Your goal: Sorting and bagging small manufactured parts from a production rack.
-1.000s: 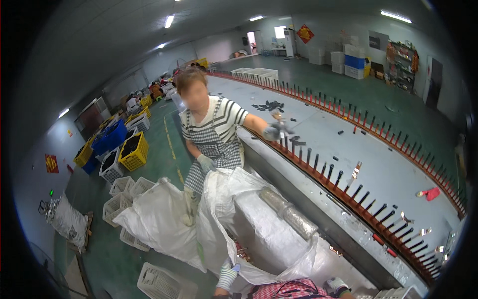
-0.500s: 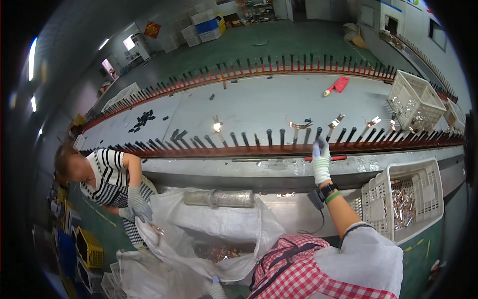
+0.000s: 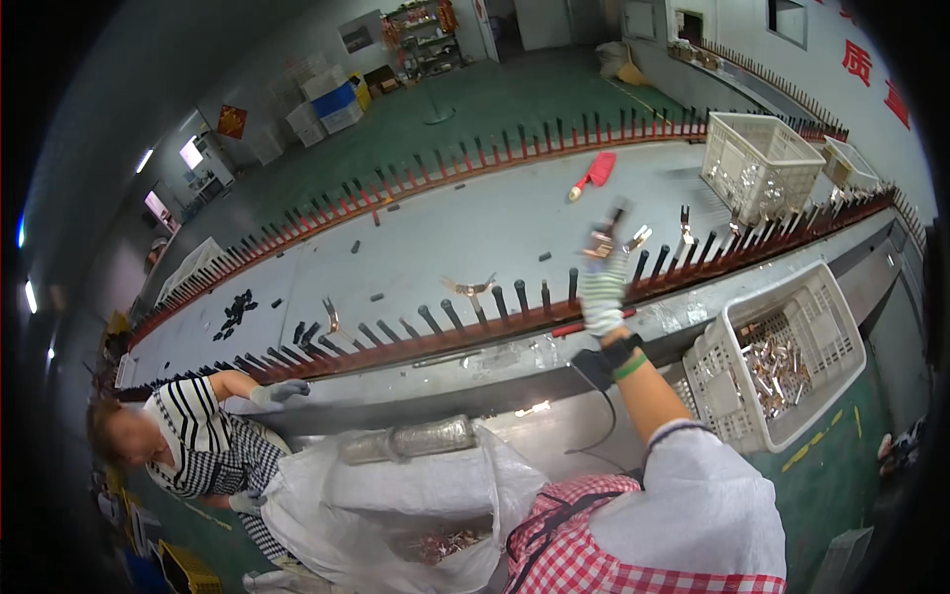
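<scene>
My right hand [image 3: 602, 295], in a striped white-and-green glove, is raised over the near row of posts, smeared by motion. Its fingers are closed on a copper-coloured metal piece [image 3: 601, 243] with a dark end sticking up. Just right of it, another shiny metal piece [image 3: 640, 238] stands at the row, and a forked copper piece [image 3: 685, 226] with dark tips rises farther right. To the left, a spread copper piece [image 3: 469, 288] and a bent one [image 3: 332, 315] sit at the black-tipped posts [image 3: 500, 302]. My left hand is out of view.
A white crate of metal parts [image 3: 772, 371] stands at right, another crate [image 3: 757, 173] on the long table [image 3: 435, 238]. A red-handled tool [image 3: 597, 173] and black sleeves [image 3: 235, 315] lie there. An open white sack [image 3: 416, 495] is below. A co-worker's gloved hand [image 3: 279, 394] is at left.
My right hand has lifted a copper piece up from the post row. My left hand has left the view. The co-worker's hand moved from the sack up toward the table. The view has turned.
</scene>
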A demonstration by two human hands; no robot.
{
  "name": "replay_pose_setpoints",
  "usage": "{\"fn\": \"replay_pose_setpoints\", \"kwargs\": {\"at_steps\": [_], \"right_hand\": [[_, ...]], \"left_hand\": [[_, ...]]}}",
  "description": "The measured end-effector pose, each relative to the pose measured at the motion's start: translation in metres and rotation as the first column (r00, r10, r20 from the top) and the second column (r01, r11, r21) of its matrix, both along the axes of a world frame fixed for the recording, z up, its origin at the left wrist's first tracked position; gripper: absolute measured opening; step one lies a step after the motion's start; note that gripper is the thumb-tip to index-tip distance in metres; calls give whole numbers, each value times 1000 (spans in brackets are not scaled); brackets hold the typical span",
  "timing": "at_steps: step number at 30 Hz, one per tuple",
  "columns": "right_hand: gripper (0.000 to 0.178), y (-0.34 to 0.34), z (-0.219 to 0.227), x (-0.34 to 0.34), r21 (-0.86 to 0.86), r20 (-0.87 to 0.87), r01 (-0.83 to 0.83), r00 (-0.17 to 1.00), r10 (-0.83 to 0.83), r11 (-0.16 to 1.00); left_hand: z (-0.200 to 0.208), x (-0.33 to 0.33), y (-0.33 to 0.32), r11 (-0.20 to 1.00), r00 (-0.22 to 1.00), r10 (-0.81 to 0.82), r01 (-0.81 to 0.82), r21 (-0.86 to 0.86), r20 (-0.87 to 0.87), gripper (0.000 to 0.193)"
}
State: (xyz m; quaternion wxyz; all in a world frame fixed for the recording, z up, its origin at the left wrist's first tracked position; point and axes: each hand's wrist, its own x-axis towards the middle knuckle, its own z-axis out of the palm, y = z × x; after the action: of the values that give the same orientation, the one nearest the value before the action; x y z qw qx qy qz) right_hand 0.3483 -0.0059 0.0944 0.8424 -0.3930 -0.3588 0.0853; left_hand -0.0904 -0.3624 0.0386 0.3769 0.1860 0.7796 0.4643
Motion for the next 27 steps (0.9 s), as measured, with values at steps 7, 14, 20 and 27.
{"fn": "replay_pose_setpoints", "kwargs": {"at_steps": [7, 14, 20, 27], "right_hand": [[43, -40, -88, 118, -270, 438, 700, 701, -563, 661], [45, 3, -139, 179, -502, 318, 480, 876, -363, 720], [40, 47, -174, 188, -566, 339, 321, 930, -141, 759], [28, 9, -65, 50, -394, 645, 622, 711, -279, 676]], "left_hand": [[-75, -59, -38, 983, 1000, 19, -14, 184, -22, 41], [-63, -61, -39, 986, 991, 124, -117, 120, -58, 60], [-59, -49, -47, 984, 988, 149, -144, 108, -31, 60], [-64, -45, -48, 975, 985, 156, -140, 173, -81, 55]]}}
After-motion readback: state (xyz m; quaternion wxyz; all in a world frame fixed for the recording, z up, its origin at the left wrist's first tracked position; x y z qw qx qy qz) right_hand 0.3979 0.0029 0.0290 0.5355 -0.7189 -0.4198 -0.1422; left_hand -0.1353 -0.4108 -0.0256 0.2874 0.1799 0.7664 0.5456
